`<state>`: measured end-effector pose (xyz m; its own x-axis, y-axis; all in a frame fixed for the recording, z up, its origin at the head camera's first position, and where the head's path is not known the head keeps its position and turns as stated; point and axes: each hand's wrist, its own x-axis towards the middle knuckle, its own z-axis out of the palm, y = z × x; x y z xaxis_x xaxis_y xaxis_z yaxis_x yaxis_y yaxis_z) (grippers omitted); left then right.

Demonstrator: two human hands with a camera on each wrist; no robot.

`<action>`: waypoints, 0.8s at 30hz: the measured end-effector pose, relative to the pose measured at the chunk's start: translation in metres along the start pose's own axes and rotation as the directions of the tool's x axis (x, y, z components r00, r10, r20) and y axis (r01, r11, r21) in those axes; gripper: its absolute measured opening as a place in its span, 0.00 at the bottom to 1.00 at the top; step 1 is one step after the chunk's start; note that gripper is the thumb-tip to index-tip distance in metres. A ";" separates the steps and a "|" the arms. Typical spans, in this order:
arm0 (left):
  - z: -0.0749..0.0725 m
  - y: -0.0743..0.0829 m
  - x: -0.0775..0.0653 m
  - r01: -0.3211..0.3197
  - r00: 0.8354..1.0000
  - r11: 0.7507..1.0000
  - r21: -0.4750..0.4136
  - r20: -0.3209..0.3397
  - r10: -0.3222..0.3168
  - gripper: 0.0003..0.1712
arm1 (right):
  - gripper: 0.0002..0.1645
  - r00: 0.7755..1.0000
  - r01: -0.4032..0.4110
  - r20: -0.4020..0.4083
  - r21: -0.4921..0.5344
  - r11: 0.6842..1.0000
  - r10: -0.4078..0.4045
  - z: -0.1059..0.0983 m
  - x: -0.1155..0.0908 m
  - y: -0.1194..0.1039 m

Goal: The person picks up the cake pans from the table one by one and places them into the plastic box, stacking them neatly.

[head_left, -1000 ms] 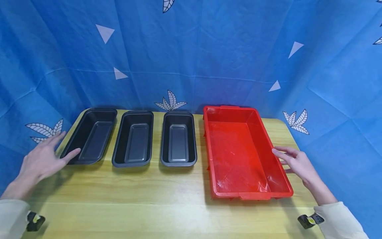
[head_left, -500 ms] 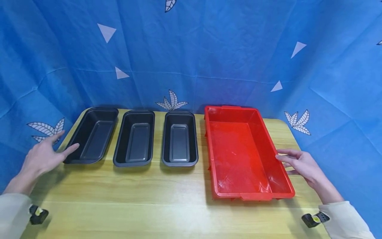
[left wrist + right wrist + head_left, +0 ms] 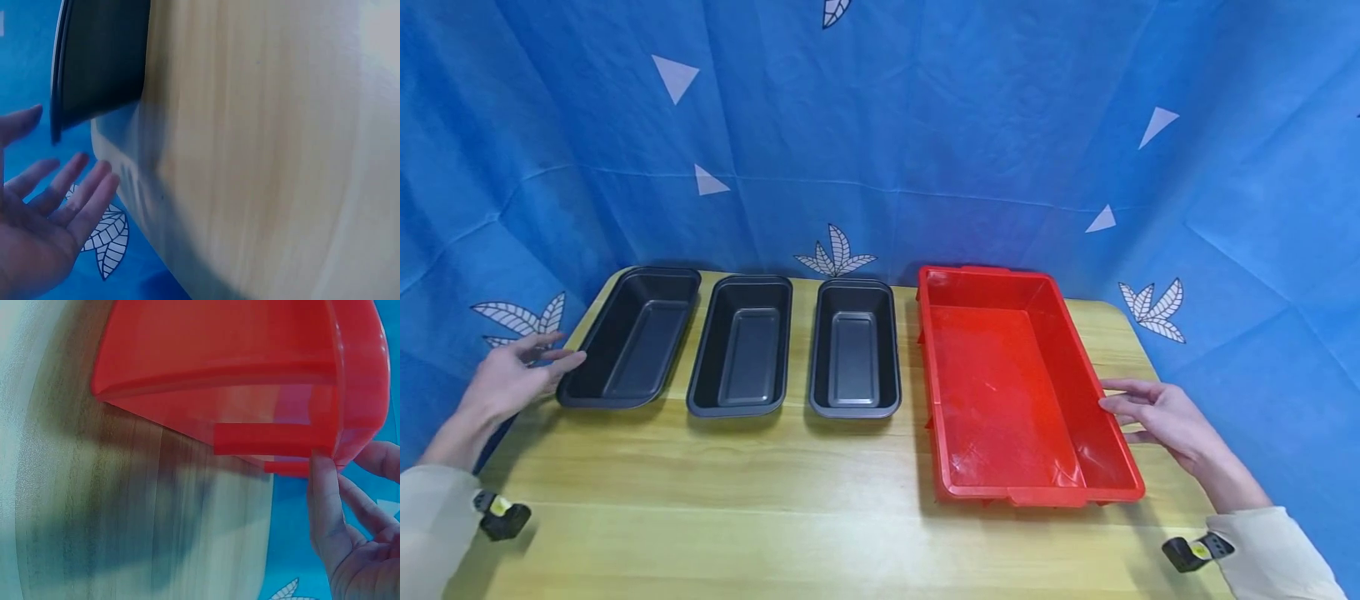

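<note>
My left hand (image 3: 512, 379) hovers at the near left corner of the leftmost black loaf pan (image 3: 647, 350). In the left wrist view, the fingers (image 3: 94, 194) are spread and apart from the pan's rim. To the right stand two more black loaf pans, a middle one (image 3: 748, 358) and a third (image 3: 853, 358). At the red plastic tray (image 3: 1000, 400), my right hand (image 3: 1165, 421) touches the long right rim with fairly straight fingers. The right wrist view has these fingers (image 3: 328, 512) against the rim's outer side, partly hidden behind it.
Everything stands on a pale wooden table (image 3: 737, 500) with rounded corners. A blue patterned curtain (image 3: 850, 108) hangs close behind its back edge and along both sides. Each wrist wears a strapped camera, the left one (image 3: 503, 517) and the right one (image 3: 1197, 550).
My left hand's thumb and fingers have drawn closer together. The right hand has slid slightly toward me along the tray's rim. The pans and tray stay put while the view shifts a little.
</note>
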<state>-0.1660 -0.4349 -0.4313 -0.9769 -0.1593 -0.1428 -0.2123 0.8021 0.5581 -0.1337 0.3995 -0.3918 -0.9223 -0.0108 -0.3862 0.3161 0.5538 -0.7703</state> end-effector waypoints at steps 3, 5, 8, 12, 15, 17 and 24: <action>0.001 -0.003 0.005 -0.003 1.000 0.999 -0.049 0.025 0.004 0.50 | 0.43 1.000 0.001 0.003 0.001 1.000 -0.001 0.000 0.000 0.001; 0.001 -0.003 0.008 -0.002 0.999 0.997 -0.083 0.050 0.006 0.50 | 0.43 1.000 0.001 0.006 0.001 1.000 -0.001 -0.001 0.001 0.002; 0.001 -0.002 0.013 0.013 0.997 0.994 -0.111 0.077 -0.004 0.50 | 0.44 1.000 -0.001 0.009 0.002 1.000 0.001 -0.001 0.001 0.002; 0.002 0.000 0.019 0.039 0.995 0.992 -0.121 0.093 -0.028 0.51 | 0.43 1.000 -0.003 0.013 0.004 1.000 0.003 -0.001 0.001 0.002; 0.003 0.001 0.023 0.057 0.993 0.991 -0.125 0.105 -0.044 0.51 | 0.44 1.000 -0.005 0.016 0.001 1.000 0.005 -0.002 0.002 0.002; 0.004 0.001 0.026 0.074 0.991 0.989 -0.125 0.117 -0.060 0.50 | 0.44 1.000 -0.011 0.017 -0.004 1.000 0.011 -0.002 0.002 0.002; 0.004 0.003 0.033 0.097 0.983 0.988 -0.118 0.166 -0.077 0.50 | 0.44 0.999 -0.024 0.024 0.014 1.000 0.023 -0.003 0.002 0.001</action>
<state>-0.1990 -0.4351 -0.4373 -0.9399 -0.1225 -0.3187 -0.3075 0.7096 0.6339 -0.1359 0.4023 -0.3924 -0.9093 -0.0177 -0.4159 0.3408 0.5420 -0.7682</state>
